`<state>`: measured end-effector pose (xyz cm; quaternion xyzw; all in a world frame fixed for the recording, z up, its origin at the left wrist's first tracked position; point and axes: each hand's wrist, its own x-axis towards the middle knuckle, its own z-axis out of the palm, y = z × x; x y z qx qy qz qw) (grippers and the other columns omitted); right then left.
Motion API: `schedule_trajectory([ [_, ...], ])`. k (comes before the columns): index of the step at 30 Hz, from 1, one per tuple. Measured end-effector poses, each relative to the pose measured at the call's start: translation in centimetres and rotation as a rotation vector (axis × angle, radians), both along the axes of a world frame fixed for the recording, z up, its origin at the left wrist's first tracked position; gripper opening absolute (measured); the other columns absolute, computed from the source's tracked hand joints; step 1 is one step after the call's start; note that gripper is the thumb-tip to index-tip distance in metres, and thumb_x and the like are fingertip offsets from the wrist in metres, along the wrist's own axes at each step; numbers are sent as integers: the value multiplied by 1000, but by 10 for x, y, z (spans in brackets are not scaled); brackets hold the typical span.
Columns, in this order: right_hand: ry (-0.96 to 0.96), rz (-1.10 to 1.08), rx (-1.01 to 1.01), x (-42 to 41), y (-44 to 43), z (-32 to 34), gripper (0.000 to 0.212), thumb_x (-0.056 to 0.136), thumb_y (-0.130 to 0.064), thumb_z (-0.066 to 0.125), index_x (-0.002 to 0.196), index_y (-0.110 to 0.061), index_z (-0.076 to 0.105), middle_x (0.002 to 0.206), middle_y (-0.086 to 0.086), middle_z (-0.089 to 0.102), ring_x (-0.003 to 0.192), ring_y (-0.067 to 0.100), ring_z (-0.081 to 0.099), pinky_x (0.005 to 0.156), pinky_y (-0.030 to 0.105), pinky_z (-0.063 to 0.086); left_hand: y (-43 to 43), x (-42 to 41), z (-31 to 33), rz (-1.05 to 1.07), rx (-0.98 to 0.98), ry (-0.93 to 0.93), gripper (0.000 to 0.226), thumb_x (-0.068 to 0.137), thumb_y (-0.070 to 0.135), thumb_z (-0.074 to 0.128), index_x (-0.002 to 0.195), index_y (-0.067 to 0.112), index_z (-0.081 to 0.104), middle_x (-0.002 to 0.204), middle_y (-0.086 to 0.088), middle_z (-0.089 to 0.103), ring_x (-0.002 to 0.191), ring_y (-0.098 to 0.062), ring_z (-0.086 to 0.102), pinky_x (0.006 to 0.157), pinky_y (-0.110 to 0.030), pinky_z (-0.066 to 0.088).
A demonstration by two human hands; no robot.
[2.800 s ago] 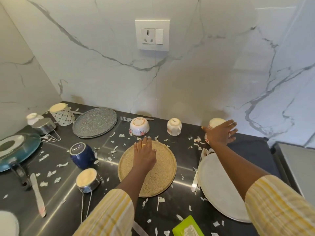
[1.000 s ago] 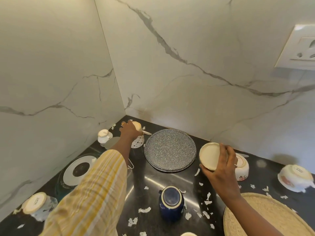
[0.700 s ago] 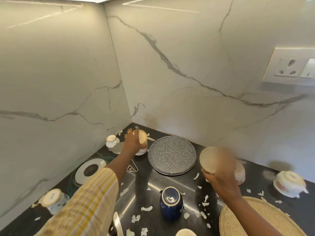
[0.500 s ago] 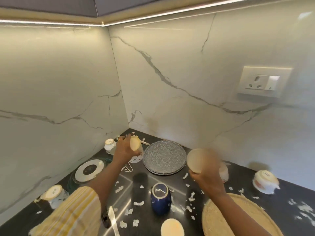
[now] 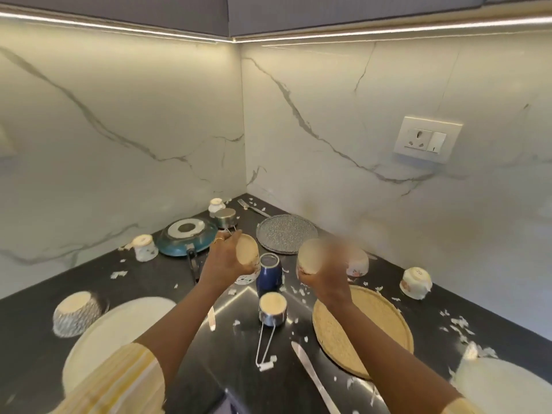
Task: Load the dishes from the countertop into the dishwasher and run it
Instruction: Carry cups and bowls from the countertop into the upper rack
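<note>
A patterned cup is gripped in the left hand and a blurry bowl in the right hand, both held up over the messy black table.

The right hand and the pale round-bottomed cup held in it are smeared by motion blur, so the fingers cannot be told apart. The floral white bowl behind them is blurred and partly covered. The patterned white cup in the left hand is largely hidden by the palm. The large white plate at the lower left is overlapped by the yellow striped sleeve. Another white plate is cut off by the right and bottom edges. The long steel knife runs out at the bottom edge. The print on the small upturned white mug is too small to be read.
</note>
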<state>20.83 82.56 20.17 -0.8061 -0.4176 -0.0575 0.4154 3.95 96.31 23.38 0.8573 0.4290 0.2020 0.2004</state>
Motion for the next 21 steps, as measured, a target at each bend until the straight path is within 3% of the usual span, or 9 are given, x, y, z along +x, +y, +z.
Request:
schedule_trajectory([
  [5, 21, 48, -20, -44, -43, -2, 93, 60, -28, 85, 136, -10, 33, 136, 12, 31, 122, 25, 36, 100, 35, 42, -52, -38, -6, -23, -23, 49, 91, 65, 34, 83, 141, 21, 34, 136, -11, 33, 124, -27, 38, 103, -36, 35],
  [9, 29, 18, -40, -88, -78, -8, 95, 61, -31, 84, 138, -10, 31, 138, 10, 34, 124, 26, 34, 101, 36, 35, -89, -77, -5, -70, -40, 10, 87, 65, 35, 83, 138, 21, 37, 136, -10, 33, 124, -26, 38, 103, -34, 35],
  [21, 113, -145, -64, -238, -237, -38, 94, 61, -27, 84, 136, -6, 32, 134, 11, 37, 122, 26, 36, 98, 31, 34, -233, -209, -47, -277, -150, 38, 86, 66, 33, 82, 137, 22, 35, 135, -11, 34, 123, -28, 39, 99, -34, 38],
])
